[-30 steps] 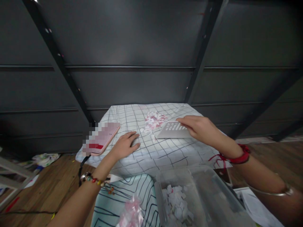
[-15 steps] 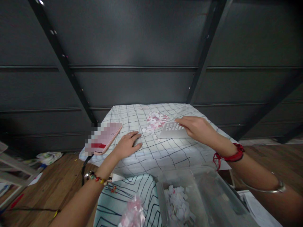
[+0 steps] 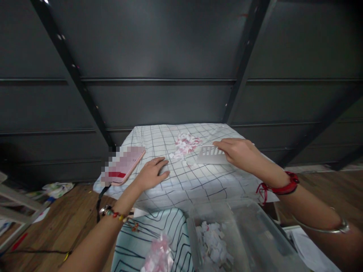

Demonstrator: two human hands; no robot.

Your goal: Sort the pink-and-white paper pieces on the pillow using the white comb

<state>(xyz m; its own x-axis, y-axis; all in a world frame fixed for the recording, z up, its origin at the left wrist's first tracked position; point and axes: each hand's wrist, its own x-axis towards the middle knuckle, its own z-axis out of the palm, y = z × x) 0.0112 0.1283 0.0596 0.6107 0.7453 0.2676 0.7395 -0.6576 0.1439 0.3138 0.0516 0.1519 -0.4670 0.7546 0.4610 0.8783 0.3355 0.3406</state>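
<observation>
My right hand (image 3: pixel 239 152) grips the top edge of a white slotted plastic piece (image 3: pixel 211 155), which stands on edge on the checked tablecloth (image 3: pixel 181 181). Just left of that piece lies a pile of white and pink paper scraps (image 3: pixel 185 145), a few of them loose at its near side. My left hand (image 3: pixel 154 173) rests palm down on the cloth with its fingers apart, holding nothing. Beyond the left hand, a pink phone (image 3: pixel 126 166) lies with a black cable attached, part of it blurred out.
A clear plastic box (image 3: pixel 241 226) in front of the table holds white paper scraps (image 3: pixel 214 241). Beside it, a pink plastic bag (image 3: pixel 159 255) lies on a teal patterned cloth (image 3: pixel 130 245). Dark panels (image 3: pixel 164 102) rise behind the table. Papers (image 3: pixel 307 245) lie at the right.
My right hand has drawn the white slotted piece a little to the right, away from the scrap pile. My left hand stays in place.
</observation>
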